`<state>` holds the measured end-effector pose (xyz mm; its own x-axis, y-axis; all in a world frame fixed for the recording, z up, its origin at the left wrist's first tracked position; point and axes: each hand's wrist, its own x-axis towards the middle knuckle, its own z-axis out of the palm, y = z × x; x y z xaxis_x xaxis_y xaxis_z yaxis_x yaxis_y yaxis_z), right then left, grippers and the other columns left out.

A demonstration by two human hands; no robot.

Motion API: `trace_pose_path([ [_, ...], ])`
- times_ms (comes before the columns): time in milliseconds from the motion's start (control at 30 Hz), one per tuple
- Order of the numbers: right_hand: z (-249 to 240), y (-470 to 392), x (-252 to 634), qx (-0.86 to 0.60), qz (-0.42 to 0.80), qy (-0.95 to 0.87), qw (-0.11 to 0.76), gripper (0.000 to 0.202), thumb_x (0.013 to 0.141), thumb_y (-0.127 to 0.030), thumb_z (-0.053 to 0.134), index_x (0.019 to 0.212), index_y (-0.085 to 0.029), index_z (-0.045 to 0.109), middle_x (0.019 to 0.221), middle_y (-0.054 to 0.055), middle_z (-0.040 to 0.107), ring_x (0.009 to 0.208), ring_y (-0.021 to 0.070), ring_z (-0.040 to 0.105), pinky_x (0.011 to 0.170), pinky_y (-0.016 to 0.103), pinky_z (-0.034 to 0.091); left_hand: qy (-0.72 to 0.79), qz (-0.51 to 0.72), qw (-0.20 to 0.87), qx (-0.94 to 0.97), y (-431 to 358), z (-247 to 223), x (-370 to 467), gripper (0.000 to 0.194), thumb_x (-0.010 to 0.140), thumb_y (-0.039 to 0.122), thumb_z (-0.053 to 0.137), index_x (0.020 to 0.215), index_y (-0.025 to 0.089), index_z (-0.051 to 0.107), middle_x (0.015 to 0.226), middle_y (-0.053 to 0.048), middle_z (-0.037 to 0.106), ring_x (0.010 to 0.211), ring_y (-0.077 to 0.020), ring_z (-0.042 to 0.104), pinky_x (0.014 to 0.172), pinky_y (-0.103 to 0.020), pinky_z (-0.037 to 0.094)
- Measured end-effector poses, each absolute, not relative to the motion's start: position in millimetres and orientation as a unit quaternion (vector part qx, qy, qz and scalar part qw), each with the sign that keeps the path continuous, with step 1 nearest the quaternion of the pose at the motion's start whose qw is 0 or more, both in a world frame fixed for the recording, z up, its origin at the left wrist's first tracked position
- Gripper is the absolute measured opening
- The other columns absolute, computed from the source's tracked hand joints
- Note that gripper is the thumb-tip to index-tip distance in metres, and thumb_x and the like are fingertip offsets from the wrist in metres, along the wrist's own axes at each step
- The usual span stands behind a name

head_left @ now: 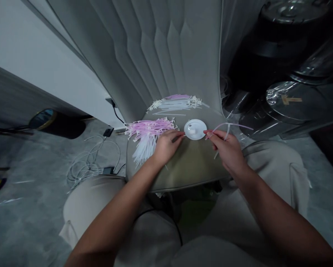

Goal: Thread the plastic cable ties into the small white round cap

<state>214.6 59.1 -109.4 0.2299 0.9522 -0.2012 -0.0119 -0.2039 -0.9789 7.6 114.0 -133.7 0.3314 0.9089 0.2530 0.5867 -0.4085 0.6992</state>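
A round white disc (pixel 195 129) with a small raised white piece in its middle lies over the seat between my two hands. My left hand (pixel 168 145) pinches at the disc's left edge, beside a pile of pink and white strips (pixel 149 129). At the right edge, the fingertips of my right hand (pixel 224 144) are closed, and thin pink and white strips (pixel 240 126) stick out from that hand. Behind the disc lies another row of white and pink strips (pixel 177 102) with small pale ends.
The grey padded chair (pixel 180 174) has a tall backrest behind the strips. Coiled cables (pixel 84 163) lie on the floor at left. Large dark and clear-wrapped round objects (pixel 280 100) stand at right. My knees flank the seat.
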Motion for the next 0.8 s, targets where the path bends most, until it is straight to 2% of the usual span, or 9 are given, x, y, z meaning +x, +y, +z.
trace_pose_path([
  [167, -109.2, 58.8, 214.6, -0.609, 0.483, -0.390, 0.495, 0.034, 0.078, -0.049, 0.065, 0.097, -0.022, 0.075, 0.065, -0.001, 0.060, 0.054, 0.0108, 0.042, 0.049, 0.026, 0.028, 0.482, 0.331, 0.259, 0.769, 111.1, -135.9, 9.7, 0.020, 0.089, 0.028, 0.056, 0.099, 0.022, 0.073, 0.097, -0.007, 0.070, 0.092, -0.0190, 0.063, 0.086, -0.032, 0.047],
  [367, -109.8, 60.8, 213.2, -0.603, 0.480, -0.399, 0.496, 0.033, 0.078, -0.049, 0.065, 0.092, -0.021, 0.075, 0.069, -0.001, 0.063, 0.054, 0.0101, 0.043, 0.050, 0.025, 0.029, 0.510, 0.364, 0.235, 0.743, 111.6, -139.7, 8.5, 0.024, 0.090, 0.027, 0.054, 0.106, 0.020, 0.071, 0.096, -0.006, 0.067, 0.086, -0.0170, 0.060, 0.082, -0.029, 0.047],
  [533, -109.5, 60.7, 212.2, -0.607, 0.474, -0.407, 0.491, 0.029, 0.079, -0.046, 0.064, 0.091, -0.022, 0.075, 0.064, -0.001, 0.059, 0.053, 0.0097, 0.041, 0.048, 0.026, 0.027, 0.514, 0.372, 0.217, 0.742, 112.9, -142.6, 8.0, 0.030, 0.090, 0.023, 0.050, 0.114, 0.017, 0.068, 0.092, -0.006, 0.062, 0.081, -0.0158, 0.057, 0.079, -0.028, 0.046],
  [800, -110.6, 62.0, 211.4, -0.603, 0.480, -0.403, 0.493, 0.025, 0.080, -0.042, 0.066, 0.091, -0.023, 0.076, 0.067, -0.001, 0.059, 0.055, 0.0099, 0.039, 0.049, 0.026, 0.027, 0.525, 0.379, 0.204, 0.734, 112.2, -144.5, 9.0, 0.032, 0.087, 0.017, 0.050, 0.114, 0.017, 0.068, 0.088, -0.005, 0.058, 0.080, -0.0150, 0.055, 0.077, -0.027, 0.046],
])
